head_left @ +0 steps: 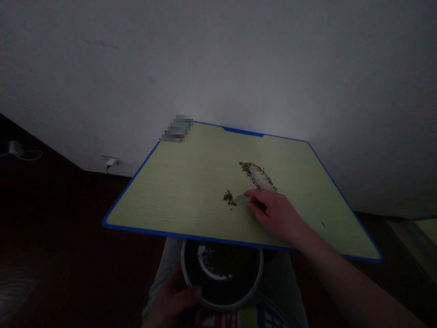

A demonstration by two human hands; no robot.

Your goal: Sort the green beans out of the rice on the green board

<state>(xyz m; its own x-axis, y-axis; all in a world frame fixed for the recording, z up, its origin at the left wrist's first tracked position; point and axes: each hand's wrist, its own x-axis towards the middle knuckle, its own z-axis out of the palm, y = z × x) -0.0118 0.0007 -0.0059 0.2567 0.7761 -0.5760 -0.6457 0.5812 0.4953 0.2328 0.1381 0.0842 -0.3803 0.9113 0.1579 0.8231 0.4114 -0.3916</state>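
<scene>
My right hand [277,215] rests on a light green table [177,182] with a blue rim, fingers curled and tips on the surface beside a small clump of dark green beans [229,198]. A longer heap of white grains mixed with green beans [258,176] lies just beyond the fingers. Below the table's near edge, my left hand [172,298] grips the rim of a round white-rimmed bowl [221,273] that holds some green beans and sits over my lap.
A blurred small object [177,129] sits at the table's far left corner. A white wall stands behind. A plug and cable [111,162] are at the wall's base on the left, above a dark floor.
</scene>
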